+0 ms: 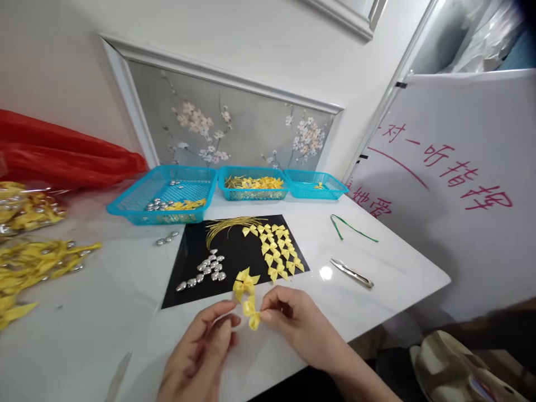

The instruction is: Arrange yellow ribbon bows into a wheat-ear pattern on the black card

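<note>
A small yellow ribbon bow (pixel 251 312) is pinched at its right side between the thumb and forefinger of my right hand (pixel 297 324). Just left of it, my left hand (pixel 205 346) is loosely curled with thumb and forefinger apart, and nothing shows between them. Another yellow bow (pixel 245 283) lies at the front edge of a black mat (pixel 234 248), right behind the held one. Rows of yellow bows (pixel 274 248) cover the mat's right part. Shiny silver oval beads (pixel 205 271) are grouped on its left, and thin gold-coloured strands (pixel 224 224) lie along its back.
Three blue baskets (pixel 209 209) stand along the wall, with beads and yellow pieces inside. Tweezers (pixel 352 273) and a green cord (pixel 354 229) lie on the right. Yellow bead-and-ribbon strings (pixel 42 262) are heaped at left. A whiteboard (pixel 473 139) rises beyond the table's right edge.
</note>
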A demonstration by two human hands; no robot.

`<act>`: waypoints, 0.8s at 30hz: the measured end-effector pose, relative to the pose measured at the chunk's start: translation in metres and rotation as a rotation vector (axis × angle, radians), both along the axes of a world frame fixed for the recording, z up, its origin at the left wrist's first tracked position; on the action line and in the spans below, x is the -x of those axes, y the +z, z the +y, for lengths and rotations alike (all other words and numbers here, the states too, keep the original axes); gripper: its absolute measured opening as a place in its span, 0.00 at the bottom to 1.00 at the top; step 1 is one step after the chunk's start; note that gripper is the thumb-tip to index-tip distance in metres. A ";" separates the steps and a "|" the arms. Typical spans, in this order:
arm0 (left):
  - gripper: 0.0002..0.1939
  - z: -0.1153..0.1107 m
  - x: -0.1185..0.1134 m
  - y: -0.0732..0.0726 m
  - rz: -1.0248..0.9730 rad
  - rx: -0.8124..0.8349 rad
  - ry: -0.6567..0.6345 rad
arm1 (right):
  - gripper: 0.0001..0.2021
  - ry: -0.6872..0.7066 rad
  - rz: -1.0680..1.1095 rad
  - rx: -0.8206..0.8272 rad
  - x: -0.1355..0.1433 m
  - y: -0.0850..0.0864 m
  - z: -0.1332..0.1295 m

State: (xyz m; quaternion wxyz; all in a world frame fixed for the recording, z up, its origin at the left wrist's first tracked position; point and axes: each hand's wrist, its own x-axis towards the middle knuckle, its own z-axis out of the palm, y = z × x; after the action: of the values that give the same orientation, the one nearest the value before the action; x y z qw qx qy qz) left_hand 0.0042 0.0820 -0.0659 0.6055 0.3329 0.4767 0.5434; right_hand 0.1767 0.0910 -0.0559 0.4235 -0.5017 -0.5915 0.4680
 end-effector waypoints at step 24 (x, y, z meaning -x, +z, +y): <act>0.16 -0.017 -0.030 0.037 -0.420 0.415 -0.324 | 0.11 0.240 0.511 -0.080 -0.019 0.033 -0.017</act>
State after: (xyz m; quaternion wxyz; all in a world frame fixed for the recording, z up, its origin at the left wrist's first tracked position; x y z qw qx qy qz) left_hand 0.0338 0.0651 -0.0285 0.8239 0.1549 0.3827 0.3882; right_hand 0.1954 0.0739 -0.0232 0.5200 -0.2767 -0.5389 0.6022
